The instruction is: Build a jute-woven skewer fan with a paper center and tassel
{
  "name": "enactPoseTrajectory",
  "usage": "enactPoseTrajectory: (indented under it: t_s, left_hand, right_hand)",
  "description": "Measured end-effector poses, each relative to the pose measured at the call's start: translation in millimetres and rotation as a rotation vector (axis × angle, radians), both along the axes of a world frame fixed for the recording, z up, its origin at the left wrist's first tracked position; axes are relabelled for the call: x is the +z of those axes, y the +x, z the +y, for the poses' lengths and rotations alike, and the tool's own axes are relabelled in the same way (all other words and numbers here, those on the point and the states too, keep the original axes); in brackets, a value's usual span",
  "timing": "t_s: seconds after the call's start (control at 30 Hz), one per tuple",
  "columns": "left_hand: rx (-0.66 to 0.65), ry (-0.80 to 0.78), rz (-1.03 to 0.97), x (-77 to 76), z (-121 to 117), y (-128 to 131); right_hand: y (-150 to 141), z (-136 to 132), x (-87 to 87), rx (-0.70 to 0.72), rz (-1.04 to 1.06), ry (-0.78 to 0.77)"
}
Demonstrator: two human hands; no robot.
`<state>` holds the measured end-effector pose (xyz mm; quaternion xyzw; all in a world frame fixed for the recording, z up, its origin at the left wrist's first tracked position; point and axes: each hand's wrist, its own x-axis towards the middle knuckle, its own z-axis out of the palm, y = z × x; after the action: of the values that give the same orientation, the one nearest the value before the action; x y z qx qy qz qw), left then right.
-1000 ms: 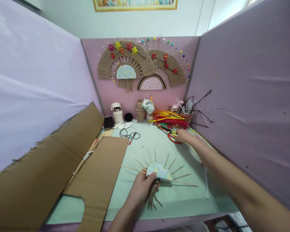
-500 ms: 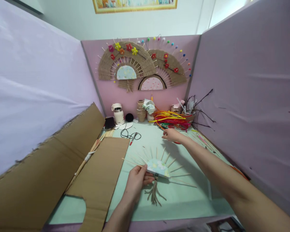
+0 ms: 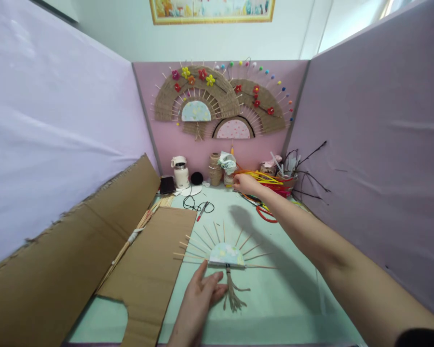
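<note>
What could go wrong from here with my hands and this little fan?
Your right forearm passes close by the red-handled scissors and might nudge them. Your left hand is right at the corner of the fan, so a bump could shift its thin sticks. The crumpled cloth beside your right hand might get knocked.

A: Light?
B: Brightest upper right. Left panel (image 3: 58, 120) pale, faint sheen; right panel (image 3: 376, 140) dimmer. Right arm (image 3: 311, 226) throws soft shadow across mint tabletop (image 3: 264, 303).
A: Picture?
B: Wide-angle stretch toward edges; fine detail slightly soft.
</note>
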<state>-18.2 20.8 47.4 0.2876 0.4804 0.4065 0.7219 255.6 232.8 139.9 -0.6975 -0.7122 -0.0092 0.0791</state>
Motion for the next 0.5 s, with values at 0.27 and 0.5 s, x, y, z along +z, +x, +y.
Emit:
enactPoseTrajectory:
  t_s: [0.27, 0.5]
  left_hand:
    - [-0.023, 0.092, -0.001, -36.4, -3, -5]
    - [-0.097, 0.276, 0.172, -55.1, -10, -4]
  right_hand:
    - [-28, 92, 31.5, -0.057, -0.059, 0.329]
    - [-46, 138, 42.0, -0.16, -0.103, 0.423]
